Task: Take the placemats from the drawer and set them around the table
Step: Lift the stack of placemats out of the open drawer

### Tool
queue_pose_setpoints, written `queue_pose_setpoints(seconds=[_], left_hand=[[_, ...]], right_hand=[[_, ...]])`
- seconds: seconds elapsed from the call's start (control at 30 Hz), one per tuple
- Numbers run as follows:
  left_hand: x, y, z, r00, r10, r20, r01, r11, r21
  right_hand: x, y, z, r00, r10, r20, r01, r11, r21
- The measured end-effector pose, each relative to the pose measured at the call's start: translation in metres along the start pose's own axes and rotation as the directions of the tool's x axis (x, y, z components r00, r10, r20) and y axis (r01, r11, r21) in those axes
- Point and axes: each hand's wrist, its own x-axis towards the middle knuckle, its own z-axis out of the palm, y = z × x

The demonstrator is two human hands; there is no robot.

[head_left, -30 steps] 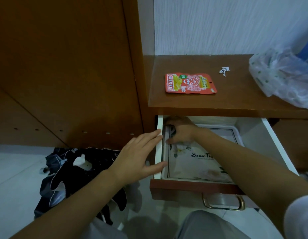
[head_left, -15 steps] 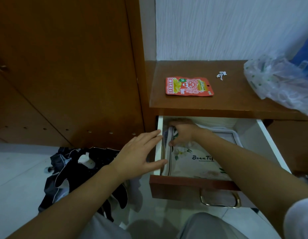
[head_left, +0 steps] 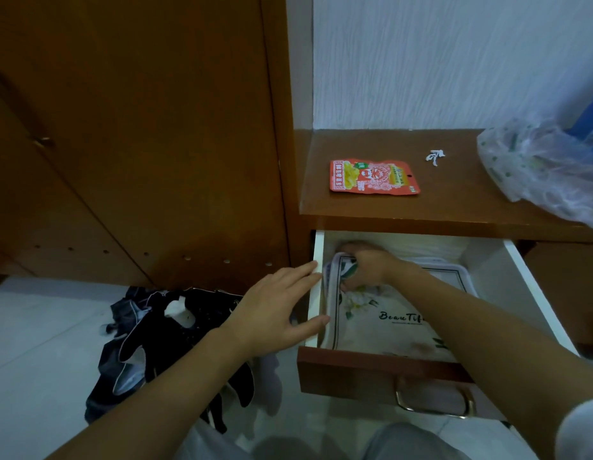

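Observation:
An open drawer (head_left: pixel 534 290) with white walls and a brown front holds white placemats (head_left: pixel 381 323) printed with flowers, a dark border and lettering. My right hand (head_left: pixel 364 267) is deep in the drawer's far left corner, fingers closed on the placemats' lifted corner. My left hand (head_left: pixel 278 313) rests on the drawer's left wall, fingers spread and thumb hooked over the rim, holding nothing.
A wooden shelf (head_left: pixel 454 207) above the drawer carries a red snack packet (head_left: pixel 373 176), a small white scrap (head_left: pixel 435 156) and a clear plastic bag (head_left: pixel 547 167). Dark clothes (head_left: pixel 162 343) lie on the pale floor left of the drawer. A tall wooden cabinet (head_left: pixel 139 127) stands at left.
My right hand has curled tighter on the placemats' far left corner and raised it. The left hand stays on the drawer's side wall. The camera has tilted up slightly.

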Motion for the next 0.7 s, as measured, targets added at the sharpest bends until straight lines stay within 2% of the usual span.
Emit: queue_pose_setpoints(seconds=[0.13, 0.27, 0.53, 0.7], left_hand=[[-0.002, -0.003, 0.001, 0.999, 0.014, -0.044, -0.013, 1.0, 0.019], [-0.002, -0.005, 0.0, 0.999, 0.031, -0.032, -0.03, 0.999, 0.04], [-0.004, 0.0, -0.005, 1.0, 0.017, -0.015, -0.017, 1.0, -0.002], [0.0, 0.006, -0.006, 0.998, -0.035, -0.046, 0.031, 0.996, -0.083]], right_hand=[[-0.003, -0.002, 0.001, 0.996, -0.066, -0.058, 0.064, 0.998, -0.026], [-0.005, -0.01, -0.005, 0.998, -0.037, -0.055, 0.034, 0.998, -0.056], [-0.058, -0.001, -0.017, 0.968, -0.097, -0.233, 0.094, 0.995, -0.024], [-0.101, 0.001, -0.023, 0.945, -0.094, -0.315, 0.137, 0.983, 0.121]])
